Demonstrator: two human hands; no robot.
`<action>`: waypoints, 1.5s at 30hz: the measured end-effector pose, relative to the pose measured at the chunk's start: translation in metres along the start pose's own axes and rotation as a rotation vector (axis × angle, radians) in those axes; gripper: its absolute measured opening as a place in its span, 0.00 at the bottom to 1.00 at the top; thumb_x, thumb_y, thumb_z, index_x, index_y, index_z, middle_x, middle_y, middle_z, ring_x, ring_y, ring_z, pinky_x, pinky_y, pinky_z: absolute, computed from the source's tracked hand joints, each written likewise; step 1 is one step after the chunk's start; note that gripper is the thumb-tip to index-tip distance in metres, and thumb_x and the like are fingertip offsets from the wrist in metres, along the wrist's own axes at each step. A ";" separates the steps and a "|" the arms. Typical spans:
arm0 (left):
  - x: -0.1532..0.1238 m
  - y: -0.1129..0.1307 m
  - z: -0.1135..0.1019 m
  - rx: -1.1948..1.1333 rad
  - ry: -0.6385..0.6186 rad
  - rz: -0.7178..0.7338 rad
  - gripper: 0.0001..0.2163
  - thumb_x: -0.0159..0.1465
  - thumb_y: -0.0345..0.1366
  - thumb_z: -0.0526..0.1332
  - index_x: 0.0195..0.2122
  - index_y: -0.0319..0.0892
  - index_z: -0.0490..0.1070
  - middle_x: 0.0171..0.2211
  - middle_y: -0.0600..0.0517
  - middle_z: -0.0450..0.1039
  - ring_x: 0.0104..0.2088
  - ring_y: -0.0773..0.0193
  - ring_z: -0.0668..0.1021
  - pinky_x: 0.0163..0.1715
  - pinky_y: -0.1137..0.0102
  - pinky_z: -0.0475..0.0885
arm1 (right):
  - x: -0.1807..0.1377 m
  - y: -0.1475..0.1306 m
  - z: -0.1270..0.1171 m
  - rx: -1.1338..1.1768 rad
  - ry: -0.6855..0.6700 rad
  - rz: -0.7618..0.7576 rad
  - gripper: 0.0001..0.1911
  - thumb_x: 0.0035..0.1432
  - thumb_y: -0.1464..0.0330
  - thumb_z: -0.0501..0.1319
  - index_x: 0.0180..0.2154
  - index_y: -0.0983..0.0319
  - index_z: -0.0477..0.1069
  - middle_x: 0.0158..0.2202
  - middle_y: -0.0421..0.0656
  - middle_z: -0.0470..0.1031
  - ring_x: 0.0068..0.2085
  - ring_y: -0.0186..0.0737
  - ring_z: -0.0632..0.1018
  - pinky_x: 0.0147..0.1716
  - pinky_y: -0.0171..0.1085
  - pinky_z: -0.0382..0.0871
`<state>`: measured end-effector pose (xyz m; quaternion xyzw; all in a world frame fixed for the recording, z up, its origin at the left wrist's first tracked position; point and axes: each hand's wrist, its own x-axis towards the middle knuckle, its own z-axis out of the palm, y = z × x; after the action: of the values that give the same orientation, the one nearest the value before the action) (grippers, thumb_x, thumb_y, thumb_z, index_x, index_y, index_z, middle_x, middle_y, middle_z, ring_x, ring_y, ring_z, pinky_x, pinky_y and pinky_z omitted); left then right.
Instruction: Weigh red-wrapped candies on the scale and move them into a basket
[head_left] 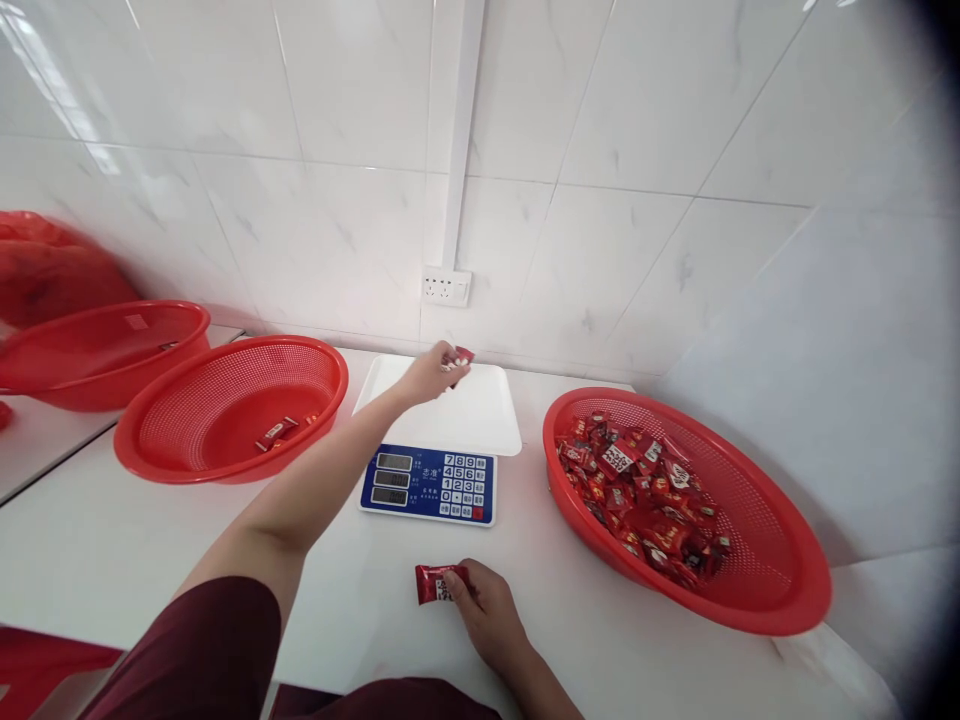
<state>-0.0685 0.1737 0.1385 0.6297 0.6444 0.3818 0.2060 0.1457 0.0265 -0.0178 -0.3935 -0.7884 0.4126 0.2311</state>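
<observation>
A person's two hands at a table [352,600] bearing one weighing scale [427,490]. The left hand [431,374] is raised over the scale's white pan [487,405], its grip closed on a small red packet [464,355] at the fingertips; whether packet or hand touches the pan cannot be told. The right hand [487,612] lies in front of the scale, its grip narrow: thumb and fingers pinch a wrapped red sweet [427,584] by one end, presumably so that the rest of the wrapper remains exposed. The scale stands between two baskets, probably to keep both within arm's length; its keypad faces the wearer, seemingly for easy reading.

Count: two hands, each holding one visible wrapper; one scale with three display windows; three red baskets. The right basket [780,565] bears a heap of packets, too overlapped to number; the middle basket [187,410] holds a few; the far-left basket [150,372] shows one small piece. One red bag [56,265] sits behind the latter; one socket panel [448,287] is on the wall.
</observation>
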 end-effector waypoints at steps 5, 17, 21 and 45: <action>-0.046 -0.025 -0.087 0.066 0.348 -0.066 0.11 0.58 0.44 0.58 0.36 0.44 0.60 0.26 0.56 0.68 0.21 0.70 0.70 0.18 0.75 0.63 | 0.001 0.002 0.001 -0.007 -0.009 -0.040 0.20 0.61 0.58 0.47 0.21 0.61 0.60 0.21 0.39 0.65 0.24 0.35 0.68 0.25 0.32 0.58; -0.119 -0.098 -0.129 0.668 0.512 -0.148 0.23 0.57 0.47 0.59 0.51 0.42 0.62 0.52 0.41 0.64 0.54 0.41 0.62 0.49 0.51 0.59 | -0.002 -0.004 -0.001 0.039 0.000 0.004 0.21 0.61 0.56 0.46 0.22 0.60 0.60 0.21 0.39 0.66 0.24 0.36 0.68 0.25 0.33 0.60; -0.144 -0.072 -0.068 0.540 0.592 0.152 0.13 0.61 0.41 0.54 0.45 0.43 0.66 0.46 0.45 0.70 0.49 0.52 0.68 0.50 0.56 0.61 | 0.003 -0.010 -0.005 0.204 0.029 0.102 0.22 0.60 0.52 0.47 0.25 0.61 0.64 0.22 0.41 0.69 0.25 0.38 0.70 0.26 0.35 0.64; -0.206 -0.053 0.075 0.056 -0.593 0.447 0.11 0.63 0.42 0.53 0.37 0.43 0.71 0.23 0.52 0.71 0.29 0.65 0.72 0.31 0.73 0.66 | 0.112 -0.068 -0.102 0.344 0.443 0.062 0.26 0.53 0.47 0.52 0.33 0.63 0.70 0.24 0.41 0.71 0.25 0.33 0.72 0.21 0.30 0.65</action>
<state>-0.0219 -0.0041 0.0069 0.8434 0.4138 0.2005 0.2779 0.1217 0.1413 0.0998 -0.4528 -0.6247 0.4512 0.4486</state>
